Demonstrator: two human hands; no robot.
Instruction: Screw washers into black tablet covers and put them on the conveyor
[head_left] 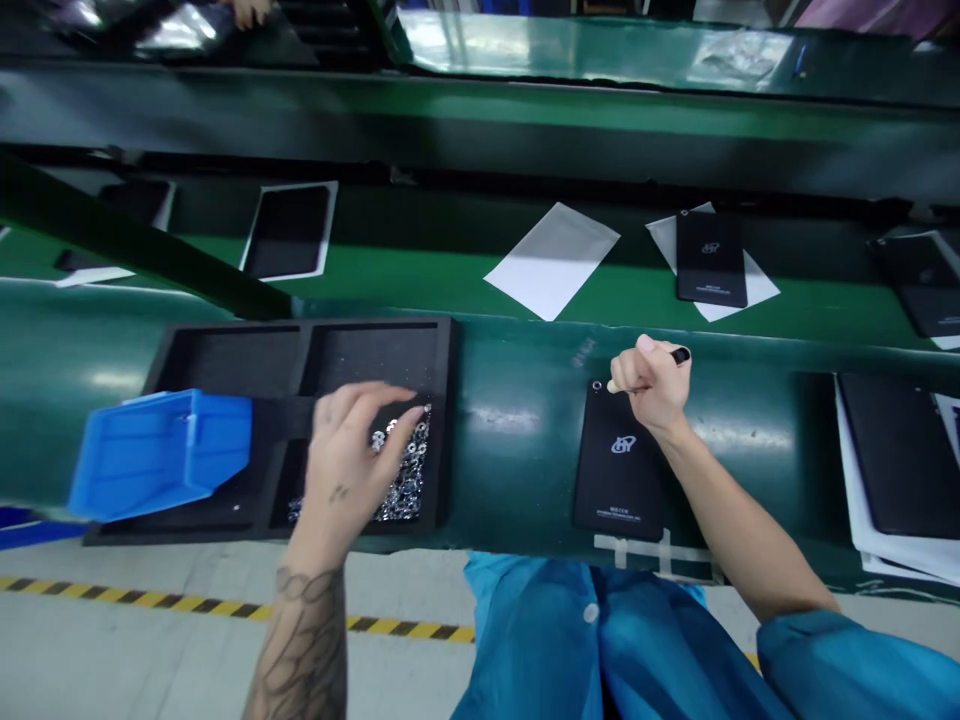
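My left hand is over a compartment of the black tray, its thumb and forefinger curved towards each other with a small gap between the tips. Beneath it lie many small shiny metal rings. My right hand is closed round a slim pen-like tool; a black end sticks out on one side and a pale tip on the other. That tip is close to the ring-edged camera hole of a black tablet back, which lies flat on the green bench. Whether they touch, I cannot tell.
A blue bin sits tilted on the black divided tray. At the right lie a dark panel and white sheets. Behind, a green belt carries a white sheet and another tablet back. A green post slants across the left.
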